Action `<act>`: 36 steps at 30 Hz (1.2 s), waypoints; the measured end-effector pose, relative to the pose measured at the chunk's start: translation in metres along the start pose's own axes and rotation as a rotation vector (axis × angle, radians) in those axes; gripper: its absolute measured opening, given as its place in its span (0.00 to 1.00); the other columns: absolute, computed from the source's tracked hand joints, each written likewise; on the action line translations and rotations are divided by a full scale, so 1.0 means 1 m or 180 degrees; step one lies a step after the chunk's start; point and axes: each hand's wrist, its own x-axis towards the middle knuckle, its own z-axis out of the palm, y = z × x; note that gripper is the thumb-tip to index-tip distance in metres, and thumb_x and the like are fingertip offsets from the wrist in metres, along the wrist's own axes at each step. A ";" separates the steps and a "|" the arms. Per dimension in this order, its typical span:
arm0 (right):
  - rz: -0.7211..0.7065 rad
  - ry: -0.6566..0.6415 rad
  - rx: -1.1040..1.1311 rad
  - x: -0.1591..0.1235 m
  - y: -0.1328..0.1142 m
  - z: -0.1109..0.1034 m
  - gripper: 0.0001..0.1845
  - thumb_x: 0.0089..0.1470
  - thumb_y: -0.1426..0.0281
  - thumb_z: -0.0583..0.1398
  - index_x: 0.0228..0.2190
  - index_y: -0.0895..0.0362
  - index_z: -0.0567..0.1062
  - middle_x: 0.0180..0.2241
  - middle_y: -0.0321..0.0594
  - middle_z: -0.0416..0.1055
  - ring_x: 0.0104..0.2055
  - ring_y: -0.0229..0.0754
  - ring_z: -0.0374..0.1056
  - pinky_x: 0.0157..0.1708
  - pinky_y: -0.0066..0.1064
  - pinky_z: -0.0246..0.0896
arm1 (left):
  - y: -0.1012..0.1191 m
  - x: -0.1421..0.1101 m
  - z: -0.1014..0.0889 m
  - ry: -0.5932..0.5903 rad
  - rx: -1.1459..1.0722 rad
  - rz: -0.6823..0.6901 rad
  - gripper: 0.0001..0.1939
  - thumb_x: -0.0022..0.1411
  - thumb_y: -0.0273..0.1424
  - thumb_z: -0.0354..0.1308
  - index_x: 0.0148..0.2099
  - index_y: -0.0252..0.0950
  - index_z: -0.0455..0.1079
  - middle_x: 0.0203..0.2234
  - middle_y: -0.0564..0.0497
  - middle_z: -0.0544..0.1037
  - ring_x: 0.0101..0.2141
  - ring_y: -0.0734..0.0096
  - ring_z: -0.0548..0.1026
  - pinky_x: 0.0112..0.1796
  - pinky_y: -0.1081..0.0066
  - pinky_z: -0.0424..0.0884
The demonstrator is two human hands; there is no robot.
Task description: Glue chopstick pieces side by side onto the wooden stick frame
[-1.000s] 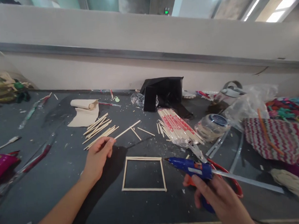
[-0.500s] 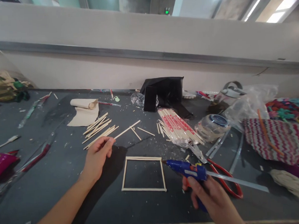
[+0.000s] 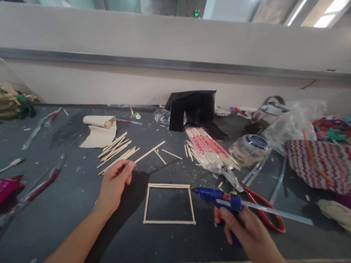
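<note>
Between thumb and fingers, my left hand (image 3: 116, 183) pinches one end of a thin wooden stick (image 3: 150, 151), which points up and to the right above the table. My right hand (image 3: 242, 226) is wrapped round a blue hot glue gun (image 3: 218, 197) with a clear glue stick (image 3: 279, 211) jutting from its back. The gun's nozzle is at the top right corner of a rectangular stick frame (image 3: 170, 223) lying flat on the dark table. The frame's top side looks doubled. Loose wooden sticks (image 3: 116, 152) lie just beyond my left hand.
Red-handled pliers (image 3: 268, 209) lie close behind the glue gun. Farther back are a plastic-wrapped pack of sticks (image 3: 208, 147), a clear jar (image 3: 249, 149) and a rolled beige cloth (image 3: 100, 131). A zigzag-patterned woven piece (image 3: 321, 163) is at the right.
My right hand and the glue gun have shifted slightly left, bringing the nozzle to the frame's corner, then stayed there. The left hand and its stick have kept their place.
</note>
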 end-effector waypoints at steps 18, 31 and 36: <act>-0.0021 -0.0066 0.0169 0.002 0.002 0.001 0.21 0.60 0.54 0.50 0.32 0.59 0.69 0.29 0.38 0.65 0.20 0.33 0.61 0.20 0.26 0.58 | 0.000 0.001 0.000 -0.0030 0.0139 0.0071 0.11 0.59 0.39 0.54 0.33 0.37 0.69 0.14 0.58 0.61 0.19 0.75 0.60 0.24 0.74 0.58; -0.0078 -0.0080 0.0047 0.002 0.002 0.001 0.21 0.61 0.54 0.49 0.32 0.59 0.67 0.29 0.38 0.65 0.21 0.33 0.61 0.22 0.26 0.59 | 0.002 0.000 0.000 -0.0005 0.0112 0.0006 0.11 0.59 0.39 0.55 0.33 0.37 0.69 0.13 0.59 0.61 0.20 0.76 0.59 0.24 0.75 0.57; -0.0044 -0.0023 0.0052 0.002 -0.001 0.002 0.22 0.60 0.53 0.49 0.31 0.59 0.68 0.28 0.38 0.66 0.20 0.33 0.61 0.21 0.26 0.58 | 0.002 0.000 0.000 -0.0018 0.0109 0.0031 0.11 0.59 0.39 0.55 0.32 0.37 0.69 0.13 0.59 0.61 0.19 0.76 0.59 0.23 0.75 0.57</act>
